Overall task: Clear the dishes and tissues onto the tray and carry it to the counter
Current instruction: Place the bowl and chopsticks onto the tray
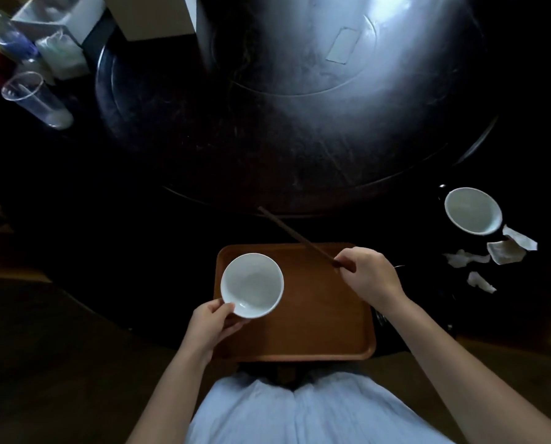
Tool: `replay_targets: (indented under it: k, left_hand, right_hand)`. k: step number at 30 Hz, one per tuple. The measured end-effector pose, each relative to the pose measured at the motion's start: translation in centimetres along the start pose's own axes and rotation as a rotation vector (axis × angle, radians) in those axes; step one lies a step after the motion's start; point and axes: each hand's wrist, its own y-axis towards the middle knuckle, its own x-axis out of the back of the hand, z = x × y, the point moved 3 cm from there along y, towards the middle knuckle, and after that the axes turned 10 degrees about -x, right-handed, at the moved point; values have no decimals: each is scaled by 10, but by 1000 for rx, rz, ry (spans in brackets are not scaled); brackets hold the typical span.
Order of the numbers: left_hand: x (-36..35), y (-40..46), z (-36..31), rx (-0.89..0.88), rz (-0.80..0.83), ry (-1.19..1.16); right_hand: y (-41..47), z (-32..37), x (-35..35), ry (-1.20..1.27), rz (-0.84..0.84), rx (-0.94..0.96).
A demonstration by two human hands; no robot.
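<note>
The left hand (pixel 210 320) pinched a bowl (pixel 252 285) by its rim over the tray (pixel 315 315); the right hand's (pixel 368 274) fingers gripped chopsticks (pixel 295 234).

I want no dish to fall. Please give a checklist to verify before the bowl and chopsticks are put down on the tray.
1. Left hand grips the bowl rim: ok.
2. Right hand holds the chopsticks: ok.
3. Tray has bare space: ok.
4. Tray fully supported at near edge: cannot tell.
5. Second bowl on tray: not ok, on the table.
6. Tissues on tray: not ok.
</note>
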Motion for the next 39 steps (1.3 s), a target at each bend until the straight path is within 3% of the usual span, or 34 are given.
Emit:
replay_targets:
  k: [9, 20, 31, 39]
  left_hand:
    - [3, 1, 11, -8, 7, 76]
    - [12, 3, 16, 17, -13, 30]
    - [12, 5, 14, 2, -21, -18]
    - [12, 8, 10, 0, -22, -53]
  right_hand:
    - [35, 31, -37, -170, 241, 13]
    - [32, 48, -58, -461, -24, 212]
    - [16, 24, -57, -366, -82, 246]
    - [25, 48, -73, -273, -73, 235]
